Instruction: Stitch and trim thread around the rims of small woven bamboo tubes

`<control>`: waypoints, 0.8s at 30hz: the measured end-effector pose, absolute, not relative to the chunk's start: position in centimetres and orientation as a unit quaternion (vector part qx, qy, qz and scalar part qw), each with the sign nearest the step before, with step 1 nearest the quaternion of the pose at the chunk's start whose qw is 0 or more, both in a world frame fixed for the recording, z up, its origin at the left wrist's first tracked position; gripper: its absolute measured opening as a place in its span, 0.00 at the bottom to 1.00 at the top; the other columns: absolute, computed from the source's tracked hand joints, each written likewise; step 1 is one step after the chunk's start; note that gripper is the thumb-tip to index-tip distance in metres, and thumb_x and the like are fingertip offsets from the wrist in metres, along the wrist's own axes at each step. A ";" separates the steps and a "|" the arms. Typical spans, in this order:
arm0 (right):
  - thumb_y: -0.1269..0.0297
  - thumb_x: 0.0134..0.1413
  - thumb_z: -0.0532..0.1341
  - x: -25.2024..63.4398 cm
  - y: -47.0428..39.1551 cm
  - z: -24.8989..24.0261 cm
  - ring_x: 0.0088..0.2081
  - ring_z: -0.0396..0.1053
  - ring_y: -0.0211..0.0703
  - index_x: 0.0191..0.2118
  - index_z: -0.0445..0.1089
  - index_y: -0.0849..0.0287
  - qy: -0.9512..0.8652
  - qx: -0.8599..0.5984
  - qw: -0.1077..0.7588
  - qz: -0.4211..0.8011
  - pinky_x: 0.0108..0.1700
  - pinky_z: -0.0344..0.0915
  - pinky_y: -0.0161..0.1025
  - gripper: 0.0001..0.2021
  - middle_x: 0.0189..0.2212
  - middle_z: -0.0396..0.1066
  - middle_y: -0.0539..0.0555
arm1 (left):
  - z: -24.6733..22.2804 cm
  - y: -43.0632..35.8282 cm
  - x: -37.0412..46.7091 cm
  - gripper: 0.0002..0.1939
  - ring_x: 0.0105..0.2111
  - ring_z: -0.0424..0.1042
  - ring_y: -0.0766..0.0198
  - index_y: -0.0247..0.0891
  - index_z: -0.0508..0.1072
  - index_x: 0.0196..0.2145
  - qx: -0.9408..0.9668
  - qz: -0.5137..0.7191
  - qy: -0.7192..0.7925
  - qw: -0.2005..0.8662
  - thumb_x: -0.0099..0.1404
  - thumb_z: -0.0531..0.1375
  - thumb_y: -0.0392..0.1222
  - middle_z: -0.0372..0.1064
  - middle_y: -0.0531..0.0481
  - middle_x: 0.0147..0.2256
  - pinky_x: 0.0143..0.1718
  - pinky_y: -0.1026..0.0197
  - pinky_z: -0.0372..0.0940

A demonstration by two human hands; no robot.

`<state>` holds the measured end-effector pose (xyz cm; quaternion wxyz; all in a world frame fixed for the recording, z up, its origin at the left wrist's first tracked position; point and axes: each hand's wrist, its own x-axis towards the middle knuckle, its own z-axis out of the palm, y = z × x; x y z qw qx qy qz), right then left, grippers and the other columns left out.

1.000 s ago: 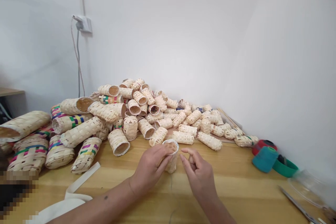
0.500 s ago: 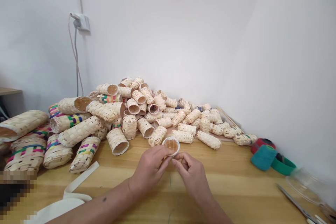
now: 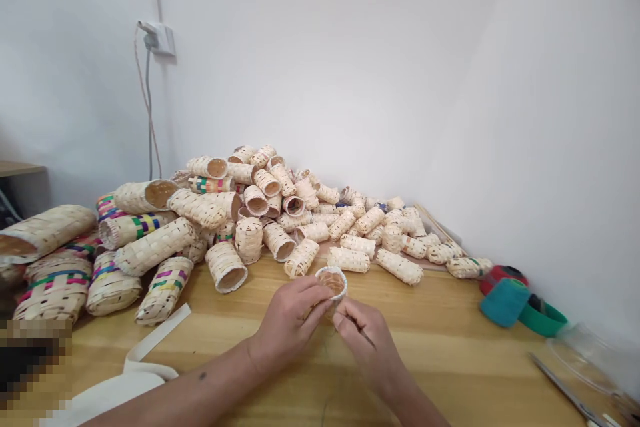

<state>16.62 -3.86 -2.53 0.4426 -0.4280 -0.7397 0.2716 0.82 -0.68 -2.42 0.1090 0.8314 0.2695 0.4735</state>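
Note:
My left hand (image 3: 290, 315) is closed around a small woven basket (image 3: 334, 280), thumb and fingers gripping its side. The basket's round mouth faces up toward me, showing a tan inside and a pale bound rim. Just right of the basket, close under the rim, my right hand (image 3: 367, 333) pinches thumb and forefinger together; what it holds is too small to make out. A thin dark thread (image 3: 326, 403) lies faintly on the table below the hands.
Many woven baskets (image 3: 249, 240), some with coloured bands, are heaped along the wall. White strip (image 3: 156, 339) lies at the left on the wooden table (image 3: 450, 360). To the right are a teal thread spool (image 3: 505, 303), a green ring-shaped roll (image 3: 545, 321) and scissors (image 3: 563, 383).
The basket has shifted slightly right and tilted in my left hand. My right hand has moved a little right and down, its fingers closing into a tighter pinch.

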 end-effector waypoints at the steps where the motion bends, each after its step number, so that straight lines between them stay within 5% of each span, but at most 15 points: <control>1: 0.67 0.52 0.50 16.6 -3.8 -2.6 0.22 0.48 0.35 0.21 0.51 0.57 -0.743 -0.428 0.441 0.263 0.25 0.46 0.33 0.11 0.18 0.49 0.44 | -2.4 -0.7 0.8 0.10 0.29 0.67 0.65 0.35 0.74 0.33 0.832 0.473 0.268 0.110 0.67 0.52 0.37 0.69 0.48 0.28 0.31 0.65 0.61; 24: 0.72 0.48 0.50 16.5 -4.4 -2.2 0.20 0.49 0.34 0.19 0.50 0.57 -0.777 -0.420 0.441 0.160 0.23 0.46 0.33 0.11 0.17 0.49 0.44 | -1.8 -0.2 0.5 0.09 0.30 0.68 0.64 0.36 0.75 0.34 0.816 0.471 0.297 0.155 0.65 0.54 0.37 0.70 0.48 0.29 0.31 0.65 0.62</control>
